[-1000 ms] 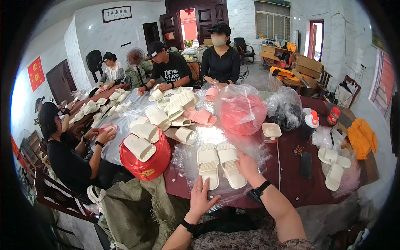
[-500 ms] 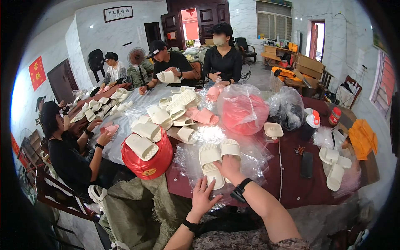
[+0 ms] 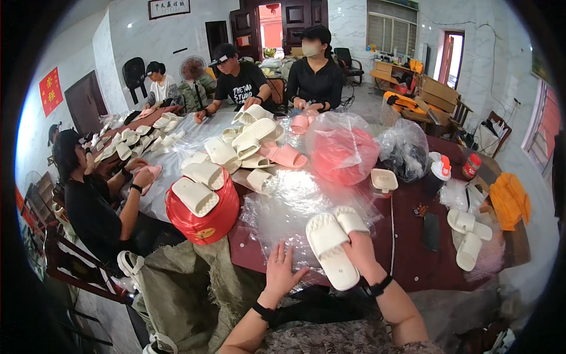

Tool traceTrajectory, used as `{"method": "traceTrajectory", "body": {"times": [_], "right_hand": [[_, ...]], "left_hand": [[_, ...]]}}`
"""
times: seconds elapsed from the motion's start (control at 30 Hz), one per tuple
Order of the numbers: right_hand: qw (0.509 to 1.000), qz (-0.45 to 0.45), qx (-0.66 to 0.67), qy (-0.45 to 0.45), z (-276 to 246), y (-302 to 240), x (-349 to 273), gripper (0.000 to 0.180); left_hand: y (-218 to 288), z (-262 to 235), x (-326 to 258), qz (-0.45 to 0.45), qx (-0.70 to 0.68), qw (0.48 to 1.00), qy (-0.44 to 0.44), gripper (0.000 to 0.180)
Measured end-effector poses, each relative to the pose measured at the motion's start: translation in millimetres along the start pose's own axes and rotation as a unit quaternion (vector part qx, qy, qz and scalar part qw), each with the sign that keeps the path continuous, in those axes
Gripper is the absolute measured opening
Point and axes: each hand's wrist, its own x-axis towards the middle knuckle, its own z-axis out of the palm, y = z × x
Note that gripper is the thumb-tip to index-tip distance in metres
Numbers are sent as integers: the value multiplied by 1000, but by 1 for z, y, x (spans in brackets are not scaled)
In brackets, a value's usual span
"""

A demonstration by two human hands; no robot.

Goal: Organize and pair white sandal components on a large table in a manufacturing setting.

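Now the pair of white slippers [image 3: 333, 245] is off the table and in the right hand [image 3: 361, 253], where a second ago both lay flat and side by side on the clear plastic bags [image 3: 283, 206] with the hands only coming up to them; half a second ago they were already gathered and rising. They are stacked together, one against the other, and the fingers are closed around the pair from the far side, near its right edge, so the grip reads as firmly clamped on both at once. That suggests the picking-up is done and the pair is being carried as one piece (it hangs above the crinkled plastic, not resting on it). The long axis of the slippers runs on a slant, from the upper left down toward the lower right of the head view, with the rounded end with the wide strap up and away from the person and the other end down near the wrist. The textured soles or footbeds face up toward the camera; which it is I cannot tell. The left hand [image 3: 282, 272] lies spread open, fingers apart, palm down on the near edge of the plastic at the rim of the dark red table [image 3: 413, 259], holding nothing. A red bag [image 3: 203, 215] with a white slipper on top stands to the left, and co-workers sit along the far side.
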Motion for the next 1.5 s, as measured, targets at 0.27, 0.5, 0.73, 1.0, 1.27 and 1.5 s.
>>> {"method": "traceTrajectory", "body": {"times": [0.27,0.5,0.73,1.0,1.27,1.5], "right_hand": [[998,-22,-50,-21,-28,45,-61,23],[999,45,-6,-3,-40,46,-64,21],[986,-67,140,-68,-79,15,-77,21],[963,-140,99,-209,-63,-3,-86,20],[987,-98,-29,-125,-29,2,-73,23],[988,-94,-52,-108,-26,-13,-66,23]], "left_hand": [[30,-26,19,21,103,993,-45,70],[22,-13,27,58,-45,995,-73,29],[26,-17,39,2,-103,995,-17,22],[25,-35,45,-102,-155,980,-74,24],[35,-37,44,137,-144,980,17,23],[46,-27,51,139,-189,972,9,18]]}}
